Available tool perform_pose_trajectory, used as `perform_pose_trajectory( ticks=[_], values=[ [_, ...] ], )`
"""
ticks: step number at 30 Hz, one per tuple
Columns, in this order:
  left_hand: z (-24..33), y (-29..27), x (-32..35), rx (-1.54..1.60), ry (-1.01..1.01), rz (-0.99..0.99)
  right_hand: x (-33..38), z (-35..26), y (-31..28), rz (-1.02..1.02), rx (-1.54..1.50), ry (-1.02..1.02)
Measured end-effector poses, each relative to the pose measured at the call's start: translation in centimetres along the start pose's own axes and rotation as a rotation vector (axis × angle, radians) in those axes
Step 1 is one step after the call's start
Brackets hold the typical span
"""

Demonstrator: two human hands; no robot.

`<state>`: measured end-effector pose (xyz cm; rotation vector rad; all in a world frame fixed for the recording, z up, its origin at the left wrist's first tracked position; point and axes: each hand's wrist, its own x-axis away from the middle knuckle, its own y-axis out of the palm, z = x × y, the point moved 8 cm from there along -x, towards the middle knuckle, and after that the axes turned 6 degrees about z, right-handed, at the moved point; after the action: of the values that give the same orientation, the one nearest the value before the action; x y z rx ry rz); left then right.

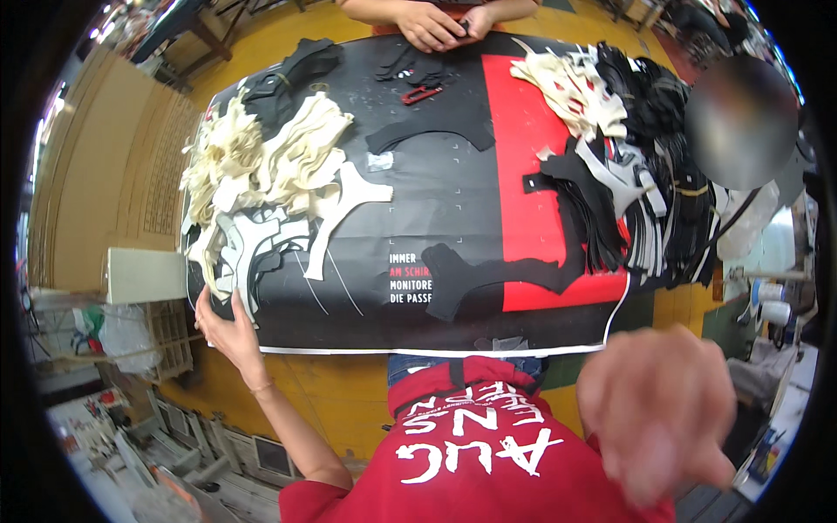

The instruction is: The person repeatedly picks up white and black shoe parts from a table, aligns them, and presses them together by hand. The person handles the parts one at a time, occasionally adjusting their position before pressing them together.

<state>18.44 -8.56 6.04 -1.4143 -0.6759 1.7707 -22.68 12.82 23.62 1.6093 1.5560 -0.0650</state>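
Observation:
My left hand (228, 329) is at the table's near left corner, its thumb and fingers apart around the lower ends of a stack of pale grey cut fabric pieces (250, 242). Whether it presses on them I cannot tell. Raised close to the camera on the right, my right hand (656, 410) is badly blurred, and its fingers do not show clearly. One curved black cut piece (488, 272) lies flat near the front edge. Another black piece (432, 131) lies farther back. Beside the pale stack is a loose heap of cream cut pieces (301, 144).
Black and grey pieces (671, 209) are piled along the right side, with cream pieces (571, 91) behind. A small red tool (423, 94) lies at the far side, near another person's hands (436, 26). Cardboard sheets (105, 166) stand to the left.

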Motion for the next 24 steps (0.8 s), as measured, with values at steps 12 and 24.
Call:
perform_pose_trajectory(
  ticks=[12,24],
  values=[
    [26.4,4.5,12.2,0.613,0.537,-0.547,-0.6,-2.1,3.6,-0.465,-0.443,0.099],
    [23.9,6.3,7.1,0.62,0.422,-0.343,-1.6,-2.2,1.6,-0.568,-0.518,0.091]
  ],
)
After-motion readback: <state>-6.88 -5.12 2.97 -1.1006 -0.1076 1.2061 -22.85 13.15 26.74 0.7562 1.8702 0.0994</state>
